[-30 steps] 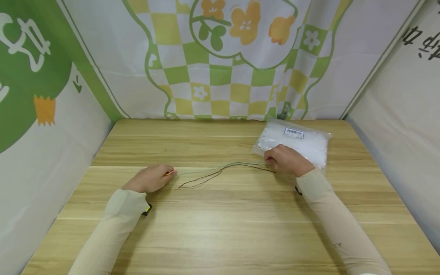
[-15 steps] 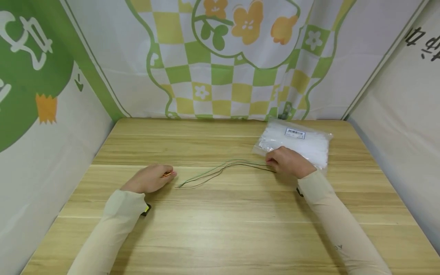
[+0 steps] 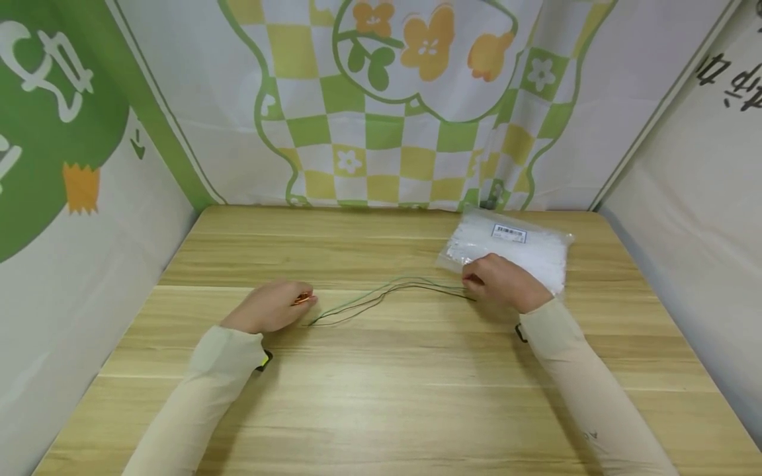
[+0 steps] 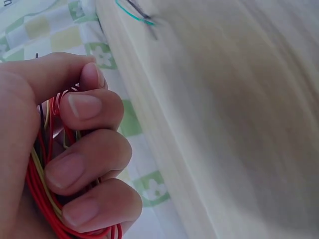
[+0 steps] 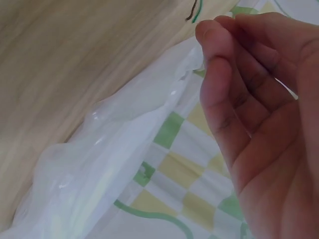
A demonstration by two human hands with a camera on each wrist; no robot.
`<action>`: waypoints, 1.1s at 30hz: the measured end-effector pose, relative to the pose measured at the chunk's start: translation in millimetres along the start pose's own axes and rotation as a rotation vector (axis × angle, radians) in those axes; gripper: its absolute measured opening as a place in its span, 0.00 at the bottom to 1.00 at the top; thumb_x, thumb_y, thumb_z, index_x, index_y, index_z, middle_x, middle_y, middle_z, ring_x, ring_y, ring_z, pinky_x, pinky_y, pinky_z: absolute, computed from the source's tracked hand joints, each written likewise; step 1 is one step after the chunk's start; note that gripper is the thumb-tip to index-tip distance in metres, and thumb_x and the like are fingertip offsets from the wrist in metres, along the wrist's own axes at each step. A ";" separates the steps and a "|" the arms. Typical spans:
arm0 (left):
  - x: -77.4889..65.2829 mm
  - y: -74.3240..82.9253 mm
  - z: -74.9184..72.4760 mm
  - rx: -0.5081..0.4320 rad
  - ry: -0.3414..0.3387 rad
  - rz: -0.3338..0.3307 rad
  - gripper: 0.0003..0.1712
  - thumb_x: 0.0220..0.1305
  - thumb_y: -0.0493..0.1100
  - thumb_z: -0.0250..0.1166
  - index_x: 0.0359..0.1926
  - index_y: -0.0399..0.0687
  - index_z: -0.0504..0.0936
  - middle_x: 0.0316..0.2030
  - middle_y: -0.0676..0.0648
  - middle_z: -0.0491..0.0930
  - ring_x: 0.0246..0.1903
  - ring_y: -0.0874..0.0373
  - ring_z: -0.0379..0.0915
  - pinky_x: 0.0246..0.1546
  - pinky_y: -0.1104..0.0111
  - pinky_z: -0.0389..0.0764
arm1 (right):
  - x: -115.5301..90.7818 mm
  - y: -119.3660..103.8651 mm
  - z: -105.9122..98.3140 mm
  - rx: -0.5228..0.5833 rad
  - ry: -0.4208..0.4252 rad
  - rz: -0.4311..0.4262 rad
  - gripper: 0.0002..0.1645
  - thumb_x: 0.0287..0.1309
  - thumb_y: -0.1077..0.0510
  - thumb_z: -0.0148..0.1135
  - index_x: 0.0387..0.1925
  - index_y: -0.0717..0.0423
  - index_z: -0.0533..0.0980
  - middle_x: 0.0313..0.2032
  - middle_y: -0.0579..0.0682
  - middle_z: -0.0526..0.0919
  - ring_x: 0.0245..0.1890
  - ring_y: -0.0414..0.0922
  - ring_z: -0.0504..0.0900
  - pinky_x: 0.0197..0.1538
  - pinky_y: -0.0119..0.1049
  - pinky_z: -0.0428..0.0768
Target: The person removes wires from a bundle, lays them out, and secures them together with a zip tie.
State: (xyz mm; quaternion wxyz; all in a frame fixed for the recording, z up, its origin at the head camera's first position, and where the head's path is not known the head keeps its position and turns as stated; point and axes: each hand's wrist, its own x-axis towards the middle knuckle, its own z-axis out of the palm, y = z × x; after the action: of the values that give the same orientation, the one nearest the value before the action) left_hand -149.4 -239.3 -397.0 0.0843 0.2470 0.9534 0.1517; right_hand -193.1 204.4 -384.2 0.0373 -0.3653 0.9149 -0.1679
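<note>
At the left of the table, my left hand (image 3: 270, 307) grips a coiled bundle of red, yellow and black wires (image 4: 47, 194), with the fingers curled round it. Loose green and dark wires (image 3: 381, 293) lie stretched across the table between my hands, their left ends just beyond the left fingertips. At their right ends hovers my right hand (image 3: 503, 281), fingers loosely bent and thumb close to the index finger. In the right wrist view a green wire end (image 5: 197, 11) and a brown wire end (image 5: 191, 11) stand apart from the fingertips; nothing shows in that hand.
A clear plastic bag (image 3: 536, 254) of white strips, with a barcode label, lies at the back right, partly behind my right hand. Printed fabric walls (image 3: 381, 132) enclose the wooden table (image 3: 369, 396) at the back and sides.
My left hand has let go of the green wire's left end, which now lies beside the dark ones. That hand has shifted slightly right with the bundle. The right hand has barely moved.
</note>
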 end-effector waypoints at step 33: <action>44.7 61.6 8.6 -0.004 0.017 0.152 0.19 0.78 0.46 0.61 0.26 0.53 0.72 0.19 0.57 0.64 0.21 0.63 0.59 0.25 0.70 0.60 | 20.0 -43.7 8.0 -0.045 0.076 -0.216 0.19 0.66 0.69 0.64 0.21 0.50 0.74 0.21 0.40 0.72 0.23 0.33 0.64 0.32 0.28 0.70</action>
State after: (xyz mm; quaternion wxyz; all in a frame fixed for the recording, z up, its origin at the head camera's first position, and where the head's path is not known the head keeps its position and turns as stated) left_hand -158.5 -163.7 -388.5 0.0649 0.3171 0.9322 0.1618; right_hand -177.5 158.9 -376.0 -0.0239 -0.4557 0.8745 -0.1642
